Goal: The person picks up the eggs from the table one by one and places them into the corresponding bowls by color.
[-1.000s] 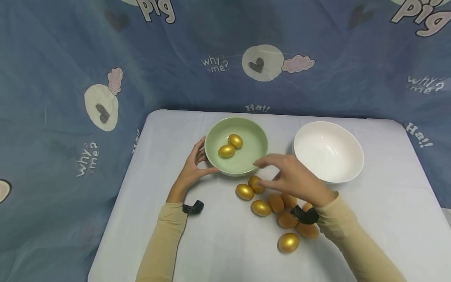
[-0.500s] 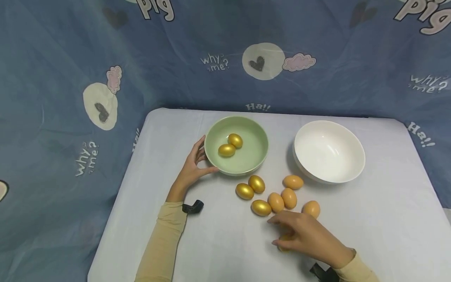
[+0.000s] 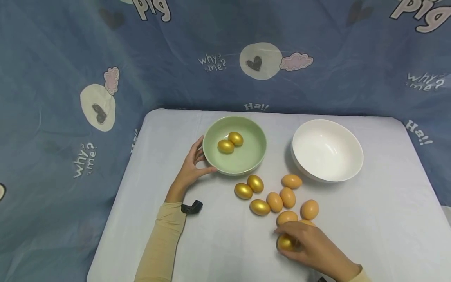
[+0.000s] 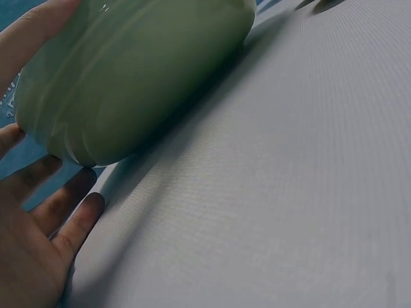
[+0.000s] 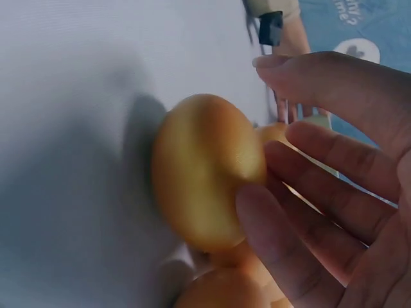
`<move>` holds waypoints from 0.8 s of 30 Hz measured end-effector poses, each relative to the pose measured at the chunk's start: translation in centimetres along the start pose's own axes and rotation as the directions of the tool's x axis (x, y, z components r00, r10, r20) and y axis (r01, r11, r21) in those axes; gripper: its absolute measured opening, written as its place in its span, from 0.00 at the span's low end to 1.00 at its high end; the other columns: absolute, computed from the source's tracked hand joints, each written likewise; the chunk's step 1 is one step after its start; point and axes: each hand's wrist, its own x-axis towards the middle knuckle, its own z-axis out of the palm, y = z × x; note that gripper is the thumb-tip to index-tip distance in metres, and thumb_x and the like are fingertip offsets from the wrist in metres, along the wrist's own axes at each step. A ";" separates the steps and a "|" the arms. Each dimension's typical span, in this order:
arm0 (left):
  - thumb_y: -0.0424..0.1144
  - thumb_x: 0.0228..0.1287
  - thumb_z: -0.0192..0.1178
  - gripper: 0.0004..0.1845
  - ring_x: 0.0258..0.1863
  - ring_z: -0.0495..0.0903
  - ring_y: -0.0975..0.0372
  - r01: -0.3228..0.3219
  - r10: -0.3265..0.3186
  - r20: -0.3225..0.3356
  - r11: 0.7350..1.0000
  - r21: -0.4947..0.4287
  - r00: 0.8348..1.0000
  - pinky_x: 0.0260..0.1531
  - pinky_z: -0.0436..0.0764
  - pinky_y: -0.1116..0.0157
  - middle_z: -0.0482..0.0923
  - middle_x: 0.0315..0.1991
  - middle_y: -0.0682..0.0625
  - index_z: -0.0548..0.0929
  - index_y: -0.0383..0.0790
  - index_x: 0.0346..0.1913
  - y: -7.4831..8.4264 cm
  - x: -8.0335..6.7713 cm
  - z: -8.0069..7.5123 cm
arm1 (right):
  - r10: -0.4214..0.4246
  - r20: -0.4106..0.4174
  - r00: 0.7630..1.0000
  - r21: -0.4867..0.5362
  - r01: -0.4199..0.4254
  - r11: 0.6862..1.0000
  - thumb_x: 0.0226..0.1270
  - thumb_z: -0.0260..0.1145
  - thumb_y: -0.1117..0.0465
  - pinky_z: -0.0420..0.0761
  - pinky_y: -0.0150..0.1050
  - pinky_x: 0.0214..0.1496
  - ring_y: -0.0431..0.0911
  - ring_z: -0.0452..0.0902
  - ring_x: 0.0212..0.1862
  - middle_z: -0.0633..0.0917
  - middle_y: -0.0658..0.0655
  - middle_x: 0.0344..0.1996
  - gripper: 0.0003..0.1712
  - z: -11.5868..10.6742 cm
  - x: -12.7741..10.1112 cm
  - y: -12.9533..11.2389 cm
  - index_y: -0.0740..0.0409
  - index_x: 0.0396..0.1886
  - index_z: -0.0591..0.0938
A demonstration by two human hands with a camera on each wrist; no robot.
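Observation:
In the head view my left hand (image 3: pixel 190 167) rests against the left side of a pale green bowl (image 3: pixel 253 156). The left wrist view shows its fingers spread and fairly straight, thumb on the bowl's wall (image 4: pixel 148 77). Two golden eggs (image 3: pixel 225 146) lie in the bowl. My right hand (image 3: pixel 311 246) is low on the right, thumb and fingers around a golden egg (image 3: pixel 286 243). In the right wrist view the thumb is against that egg (image 5: pixel 205 170), the index finger stands apart from it, and other fingers are behind.
Three more golden eggs (image 3: pixel 260 207) lie in front of the green bowl. Several brown eggs (image 3: pixel 310 209) sit between them and my right hand. A white bowl (image 3: pixel 329 150) with nothing in it stands at the back right. A blue printed cloth (image 3: pixel 176 70) hangs behind the white table.
My right hand has moved from near the green bowl down toward the front, uncovering the brown eggs, and has closed in around the front golden egg. My left hand stays at the bowl.

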 end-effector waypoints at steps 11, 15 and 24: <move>0.28 0.50 0.80 0.64 0.79 0.63 0.50 -0.012 0.012 0.001 1.000 -0.004 1.000 0.73 0.73 0.51 0.52 0.84 0.54 0.50 0.56 0.84 0.1 0.0 0.0 | 0.118 0.107 0.987 -0.088 -0.109 0.990 0.53 0.82 0.54 0.88 0.42 0.54 0.39 0.84 0.54 0.86 0.38 0.54 0.29 0.1 -1.8 -0.1 0.43 0.57 0.86; 0.29 0.50 0.81 0.63 0.79 0.64 0.53 -0.023 0.023 -0.002 1.000 -0.005 1.000 0.72 0.74 0.51 0.54 0.83 0.58 0.51 0.59 0.83 0.1 -0.1 -0.1 | 0.107 0.092 0.990 -0.132 -0.095 0.987 0.53 0.82 0.55 0.88 0.43 0.54 0.40 0.84 0.55 0.86 0.40 0.54 0.28 0.4 -2.0 -0.1 0.42 0.57 0.86; 0.29 0.49 0.81 0.65 0.79 0.63 0.50 -0.024 0.024 0.001 1.000 -0.015 1.000 0.72 0.73 0.48 0.52 0.84 0.54 0.50 0.55 0.84 0.1 -0.1 0.0 | 0.093 0.054 0.994 -0.136 -0.085 0.987 0.52 0.83 0.56 0.88 0.41 0.52 0.37 0.83 0.52 0.87 0.38 0.51 0.27 0.7 -2.0 0.1 0.42 0.54 0.86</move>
